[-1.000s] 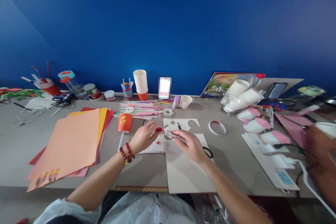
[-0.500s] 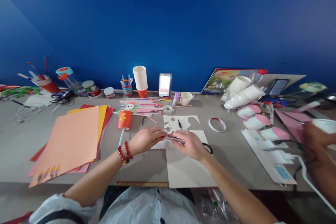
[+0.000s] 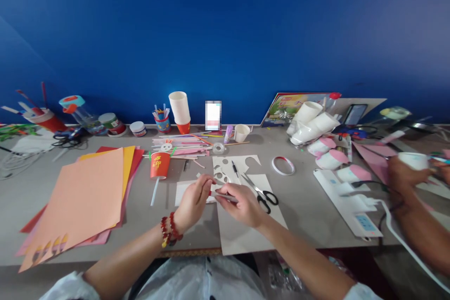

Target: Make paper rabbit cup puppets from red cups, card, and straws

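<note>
Hands meet over the far left part of the white card sheet (image 3: 246, 236), which we take as our marker on the grey table (image 3: 309, 206). Our right hand (image 3: 244, 205) is closed around a slim grey pen (image 3: 225, 196), whose shaft lies nearly level and points left, out past the sheet's left edge. Our left hand (image 3: 192, 201), just left of the sheet, has its thumb and fingers pinched on the pen's red end, so both hands grip the one pen. It sits raised a little above the sheet.

Black-handled scissors (image 3: 262, 192) lie on the far part of the sheet, just right of our right hand. A small white paper piece (image 3: 182, 192) lies just left of the sheet, partly under our left hand. Beyond the sheet's far edge we see a white sheet with cut-out holes (image 3: 242, 163), and off the far right corner a tape ring (image 3: 283, 165). Left of the sheet stands an orange paper cup (image 3: 158, 165) on a straw, with a stack of coloured paper (image 3: 87, 197) further left. Well to the right of the sheet, another person's hand (image 3: 402, 173) holds a white cup (image 3: 415, 160).
</note>
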`<action>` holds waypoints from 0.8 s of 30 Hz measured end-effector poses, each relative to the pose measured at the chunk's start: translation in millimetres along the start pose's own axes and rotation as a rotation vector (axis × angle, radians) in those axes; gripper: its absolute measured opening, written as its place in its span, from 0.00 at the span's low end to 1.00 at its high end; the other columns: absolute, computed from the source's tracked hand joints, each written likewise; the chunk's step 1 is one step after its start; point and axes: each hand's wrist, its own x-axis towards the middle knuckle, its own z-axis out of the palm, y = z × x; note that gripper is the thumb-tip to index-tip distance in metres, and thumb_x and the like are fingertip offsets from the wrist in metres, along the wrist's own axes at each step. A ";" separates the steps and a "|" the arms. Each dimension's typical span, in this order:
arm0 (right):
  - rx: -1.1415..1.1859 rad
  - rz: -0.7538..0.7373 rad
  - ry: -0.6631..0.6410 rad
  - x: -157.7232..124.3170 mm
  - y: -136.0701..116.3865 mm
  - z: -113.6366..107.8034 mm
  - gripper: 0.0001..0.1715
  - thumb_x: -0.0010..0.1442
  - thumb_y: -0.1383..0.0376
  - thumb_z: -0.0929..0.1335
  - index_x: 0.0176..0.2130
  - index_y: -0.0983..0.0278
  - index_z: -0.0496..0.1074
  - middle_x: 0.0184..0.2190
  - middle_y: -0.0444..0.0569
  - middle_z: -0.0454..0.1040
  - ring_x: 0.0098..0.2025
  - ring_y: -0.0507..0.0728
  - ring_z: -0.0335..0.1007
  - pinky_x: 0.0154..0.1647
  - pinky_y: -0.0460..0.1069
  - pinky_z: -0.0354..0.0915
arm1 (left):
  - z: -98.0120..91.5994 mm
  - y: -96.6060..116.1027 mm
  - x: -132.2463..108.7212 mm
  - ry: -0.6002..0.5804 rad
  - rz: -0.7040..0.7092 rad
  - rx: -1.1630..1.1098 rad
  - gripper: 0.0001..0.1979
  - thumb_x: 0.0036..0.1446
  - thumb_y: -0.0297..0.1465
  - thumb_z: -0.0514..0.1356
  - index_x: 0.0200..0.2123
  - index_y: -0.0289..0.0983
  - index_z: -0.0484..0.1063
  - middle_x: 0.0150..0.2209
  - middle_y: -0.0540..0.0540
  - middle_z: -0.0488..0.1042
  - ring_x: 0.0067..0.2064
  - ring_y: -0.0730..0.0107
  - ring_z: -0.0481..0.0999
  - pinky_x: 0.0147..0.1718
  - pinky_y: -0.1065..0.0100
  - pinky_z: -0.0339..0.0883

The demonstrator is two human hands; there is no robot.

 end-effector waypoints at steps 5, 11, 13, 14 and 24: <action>0.099 0.024 0.090 -11.1 -1.4 12.7 0.08 0.66 0.59 0.66 0.35 0.59 0.70 0.30 0.47 0.78 0.31 0.55 0.74 0.33 0.47 0.66 | 2.0 8.5 -4.8 0.005 -0.004 -0.042 0.18 0.70 0.42 0.42 0.43 0.38 0.67 0.18 0.57 0.59 0.19 0.73 0.62 0.24 0.71 0.60; -0.122 -0.044 -0.035 6.0 38.4 -11.6 0.12 0.68 0.58 0.63 0.42 0.60 0.72 0.34 0.49 0.80 0.33 0.56 0.76 0.34 0.47 0.66 | -13.1 4.8 11.2 -0.078 0.067 0.197 0.22 0.68 0.43 0.47 0.60 0.38 0.57 0.31 0.50 0.74 0.27 0.69 0.73 0.29 0.69 0.65; -0.275 0.017 0.012 21.0 68.6 -29.5 0.14 0.68 0.59 0.61 0.47 0.59 0.72 0.39 0.49 0.80 0.38 0.57 0.77 0.36 0.48 0.68 | -26.6 -1.5 12.9 0.021 0.090 0.331 0.22 0.67 0.42 0.49 0.60 0.39 0.58 0.38 0.46 0.75 0.31 0.69 0.74 0.33 0.68 0.66; -0.391 0.059 0.052 29.0 85.1 -38.4 0.15 0.68 0.60 0.61 0.48 0.59 0.73 0.39 0.50 0.80 0.39 0.58 0.76 0.37 0.48 0.68 | -34.9 -5.4 11.7 0.072 0.101 0.370 0.20 0.67 0.42 0.49 0.57 0.39 0.62 0.40 0.45 0.75 0.31 0.69 0.74 0.33 0.68 0.67; -0.532 0.013 0.114 58.4 136.9 -46.4 0.16 0.65 0.64 0.64 0.49 0.62 0.76 0.46 0.55 0.79 0.52 0.65 0.70 0.52 0.59 0.68 | -132.2 -59.7 -18.6 0.577 -0.068 0.527 0.17 0.63 0.44 0.53 0.46 0.39 0.70 0.39 0.45 0.74 0.32 0.69 0.73 0.31 0.68 0.67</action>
